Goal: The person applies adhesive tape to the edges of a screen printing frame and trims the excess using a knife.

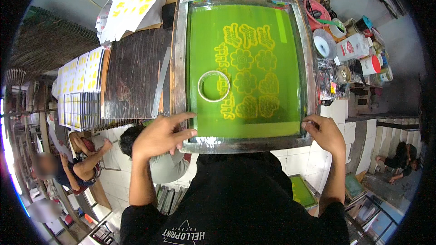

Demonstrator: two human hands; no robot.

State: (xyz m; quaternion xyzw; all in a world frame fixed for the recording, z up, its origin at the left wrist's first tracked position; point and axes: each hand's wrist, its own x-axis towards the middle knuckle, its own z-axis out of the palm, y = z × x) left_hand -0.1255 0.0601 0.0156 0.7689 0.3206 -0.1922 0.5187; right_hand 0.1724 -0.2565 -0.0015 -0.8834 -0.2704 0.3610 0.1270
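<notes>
A screen printing frame point(245, 145) with a green mesh point(204, 31) lies in front of me, bearing yellowish flower and lettering shapes. On the mesh, left of its middle, rests a roll of clear or pale tape point(200, 88), lying flat. My left hand point(164, 135) grips the frame near its front left corner, index finger and thumb reaching over the rim. At the front right corner my right hand point(325, 132) holds the frame's side, fingertips on the edge. Fingers beneath the frame are hidden.
Printed sheets point(81, 86) stand stacked left of a dark board point(131, 72), with a metal ruler point(162, 84) beside the frame. Bottles point(353, 47), tubs and a pink basin point(316, 11) crowd the right. Other people point(159, 163) sit on the left and far right.
</notes>
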